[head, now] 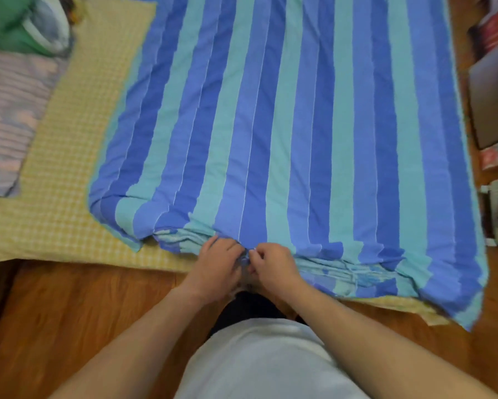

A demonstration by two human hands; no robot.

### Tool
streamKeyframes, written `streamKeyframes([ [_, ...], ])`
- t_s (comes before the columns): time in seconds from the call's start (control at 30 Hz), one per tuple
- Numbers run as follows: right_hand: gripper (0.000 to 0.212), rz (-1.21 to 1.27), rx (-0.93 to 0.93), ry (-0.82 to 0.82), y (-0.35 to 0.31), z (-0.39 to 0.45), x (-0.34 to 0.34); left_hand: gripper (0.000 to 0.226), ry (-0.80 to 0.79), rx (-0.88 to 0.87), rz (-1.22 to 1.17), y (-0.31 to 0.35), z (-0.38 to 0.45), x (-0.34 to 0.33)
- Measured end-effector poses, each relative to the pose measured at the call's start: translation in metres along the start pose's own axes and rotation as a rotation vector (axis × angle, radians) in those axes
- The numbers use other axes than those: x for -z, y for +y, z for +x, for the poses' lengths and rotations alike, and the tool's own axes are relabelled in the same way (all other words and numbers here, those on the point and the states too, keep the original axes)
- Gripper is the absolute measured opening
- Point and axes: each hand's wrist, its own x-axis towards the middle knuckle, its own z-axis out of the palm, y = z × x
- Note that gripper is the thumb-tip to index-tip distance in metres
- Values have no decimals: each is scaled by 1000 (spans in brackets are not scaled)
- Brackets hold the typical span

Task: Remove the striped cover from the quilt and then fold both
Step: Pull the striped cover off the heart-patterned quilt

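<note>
- Left hand point(217, 264) and right hand point(273, 266): both sit at the near hem of the striped cover point(285, 125), knuckles almost touching. Fingers of each hand are curled tight and pinch a small piece of blue fabric between them. Judged to be a tie or fastener at the cover opening; the detail is too small to confirm.
- Risk 1: pulling a tie sideways instead of loosening it may tighten the knot. Cause: force applied before the loop is located.
- Risk 2: a hard tug at one point may tear the hem seam. Cause: load concentrated in a two-finger pinch.
- Near hem of the striped cover: to the right of the hands, a pale inner layer and loose strings point(354, 273) show at the opening. Further ties probably remain. Risk 3: dragging the cover off with one still fastened will bunch the quilt inside.
- Quilt: not directly visible; judged to lie inside the striped cover, which lies flat across the yellow checked sheet point(69, 156).
- Right near corner of the striped cover overhangs the wooden floor point(78, 306). Risk 4: the whole bundle may slide off when pulled. Cause: unsupported weight.
- Far left of the striped cover: a folded pink-striped cloth point(9, 119) and green pillow point(9, 27). Risk 5: limited room for folding.
</note>
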Motion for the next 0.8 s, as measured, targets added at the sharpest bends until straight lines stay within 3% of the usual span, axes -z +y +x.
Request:
streamKeyframes([
  [0.1,36,13,8,54,-14,-2,17,24,23,44,-140,11,4,17],
  [0.23,33,-56,18,-15,-18,-15,18,4,-53,124,-227,17,-4,25],
  [0.33,34,-58,-12,-22,-10,-19,10,20,-132,71,-207,19,-11,29],
  [0.47,30,164,-331,193,29,-1,51,23,-194,116,-121,4,-29,26],
  [0.53,29,231,-412,244,48,-1,83,41,-178,171,-155,1,-40,19],
  [0.63,26,317,-407,284,60,6,104,55,-179,202,-209,21,-35,16],
  [0.73,22,642,-324,278,45,12,107,63,-237,275,-171,38,-21,18],
  [0.8,18,734,-231,215,28,3,107,67,-296,321,-134,37,-16,22],
])
